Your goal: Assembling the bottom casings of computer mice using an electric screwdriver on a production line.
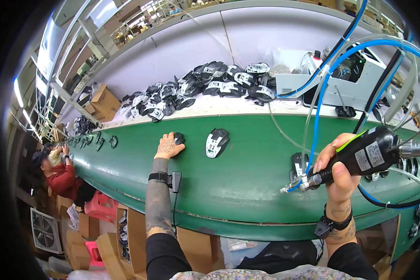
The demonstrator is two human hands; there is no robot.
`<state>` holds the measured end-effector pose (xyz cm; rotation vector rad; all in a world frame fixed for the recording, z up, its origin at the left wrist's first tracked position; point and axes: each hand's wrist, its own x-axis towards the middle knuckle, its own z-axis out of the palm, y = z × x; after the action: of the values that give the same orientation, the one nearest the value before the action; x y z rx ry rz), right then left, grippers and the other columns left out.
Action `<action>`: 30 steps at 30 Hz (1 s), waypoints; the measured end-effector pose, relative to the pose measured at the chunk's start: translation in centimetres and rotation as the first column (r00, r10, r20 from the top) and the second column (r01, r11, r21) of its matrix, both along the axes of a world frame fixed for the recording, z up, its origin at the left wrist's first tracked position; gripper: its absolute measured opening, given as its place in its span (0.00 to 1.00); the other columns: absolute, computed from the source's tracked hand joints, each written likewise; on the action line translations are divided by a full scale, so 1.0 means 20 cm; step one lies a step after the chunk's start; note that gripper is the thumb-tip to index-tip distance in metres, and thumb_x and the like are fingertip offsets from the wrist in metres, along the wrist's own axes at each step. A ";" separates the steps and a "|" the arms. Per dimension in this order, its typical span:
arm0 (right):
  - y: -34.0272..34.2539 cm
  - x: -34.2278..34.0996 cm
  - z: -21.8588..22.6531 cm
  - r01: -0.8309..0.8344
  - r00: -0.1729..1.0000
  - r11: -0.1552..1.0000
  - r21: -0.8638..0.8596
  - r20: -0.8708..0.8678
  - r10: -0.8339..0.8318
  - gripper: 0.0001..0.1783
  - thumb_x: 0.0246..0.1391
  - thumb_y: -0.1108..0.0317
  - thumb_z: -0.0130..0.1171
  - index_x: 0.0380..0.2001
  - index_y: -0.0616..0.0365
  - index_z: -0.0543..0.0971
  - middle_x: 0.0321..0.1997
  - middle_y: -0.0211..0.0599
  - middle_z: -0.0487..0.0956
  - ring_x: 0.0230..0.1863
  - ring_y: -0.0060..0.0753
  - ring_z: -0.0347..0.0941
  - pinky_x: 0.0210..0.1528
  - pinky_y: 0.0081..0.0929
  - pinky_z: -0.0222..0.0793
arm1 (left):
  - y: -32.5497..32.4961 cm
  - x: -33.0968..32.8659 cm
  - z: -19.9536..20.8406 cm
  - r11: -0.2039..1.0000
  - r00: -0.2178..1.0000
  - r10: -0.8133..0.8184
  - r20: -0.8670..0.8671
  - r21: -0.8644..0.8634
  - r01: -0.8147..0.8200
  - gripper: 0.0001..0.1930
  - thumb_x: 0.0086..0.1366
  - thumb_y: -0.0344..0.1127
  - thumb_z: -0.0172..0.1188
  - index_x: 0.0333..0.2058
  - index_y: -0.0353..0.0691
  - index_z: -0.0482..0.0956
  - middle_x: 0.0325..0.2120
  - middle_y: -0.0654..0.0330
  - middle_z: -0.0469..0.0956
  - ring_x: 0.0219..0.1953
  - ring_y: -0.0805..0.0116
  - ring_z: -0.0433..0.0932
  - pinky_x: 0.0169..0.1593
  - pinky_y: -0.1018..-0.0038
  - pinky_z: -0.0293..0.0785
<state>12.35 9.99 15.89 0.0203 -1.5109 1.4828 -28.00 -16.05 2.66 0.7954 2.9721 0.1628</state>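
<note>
My left hand (169,147) reaches over the green belt, its fingers curled over a dark computer mouse (178,138) that is mostly hidden beneath them. To its right lies a black and white computer mouse part (216,143), untouched. My right hand (339,173) is wrapped round a black power screwdriver (367,151) with a bright green strip and white labels. The tool tilts down to the left, with clear and blue tubes at its tip. Under that tip, another black mouse part (297,167) rests on the belt; I cannot tell whether they touch.
Along the white shelf (205,106) lies a heap of mouse parts (210,79). A grey machine (336,86) stands at the back right, with blue hoses (318,112) looping before it. Smaller parts (98,141) sit far left, near a person in red (63,179). Cardboard boxes (137,238) stand below.
</note>
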 end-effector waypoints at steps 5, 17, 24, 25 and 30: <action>-0.03 0.01 0.01 -0.008 1.000 0.997 -0.075 0.004 0.008 0.23 0.45 0.59 0.56 0.39 0.62 0.63 0.18 0.38 0.69 0.17 0.26 0.66 0.21 0.19 0.66 | 0.05 0.04 0.03 0.994 0.993 0.102 0.063 -0.038 -0.100 0.41 0.44 0.50 0.60 0.56 0.34 0.60 0.51 0.42 0.63 0.54 0.45 0.63 0.57 0.62 0.62; 0.00 0.05 0.02 -0.245 0.969 0.953 -0.179 -0.058 0.238 0.20 0.42 0.84 0.55 0.42 0.68 0.65 0.23 0.31 0.70 0.23 0.18 0.65 0.26 0.17 0.61 | -0.02 -0.01 -0.12 0.987 0.997 0.035 -0.064 0.158 -0.024 0.41 0.46 0.55 0.60 0.54 0.34 0.62 0.54 0.44 0.62 0.57 0.46 0.59 0.58 0.59 0.58; 0.00 0.04 0.05 -0.176 0.984 0.968 -0.180 -0.024 0.174 0.12 0.44 0.80 0.58 0.34 0.66 0.69 0.18 0.26 0.71 0.18 0.13 0.64 0.20 0.15 0.60 | 0.17 0.13 -0.12 0.974 0.897 -0.021 -0.441 0.192 0.117 0.35 0.55 0.56 0.55 0.54 0.35 0.63 0.53 0.42 0.62 0.56 0.44 0.59 0.59 0.58 0.54; 0.02 0.04 0.06 -0.133 0.991 0.975 -0.179 -0.013 0.133 0.09 0.44 0.80 0.58 0.31 0.65 0.71 0.17 0.25 0.71 0.18 0.13 0.64 0.20 0.16 0.60 | 0.29 0.22 -0.09 0.933 0.879 -0.141 -0.455 0.237 0.272 0.34 0.56 0.54 0.55 0.53 0.35 0.64 0.53 0.41 0.62 0.56 0.44 0.59 0.59 0.58 0.54; 0.00 0.02 0.06 -0.079 0.997 0.989 -0.124 0.006 0.081 0.06 0.45 0.78 0.59 0.21 0.61 0.71 0.14 0.23 0.69 0.16 0.13 0.63 0.19 0.16 0.58 | 0.53 0.56 -0.21 0.792 0.842 -0.372 -0.391 0.338 0.508 0.39 0.47 0.53 0.63 0.56 0.41 0.61 0.45 0.37 0.64 0.47 0.42 0.67 0.49 0.58 0.67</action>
<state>12.67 10.06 17.18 -0.0016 -1.4392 1.6409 -16.84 -5.52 -1.53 1.7000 2.9314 0.7553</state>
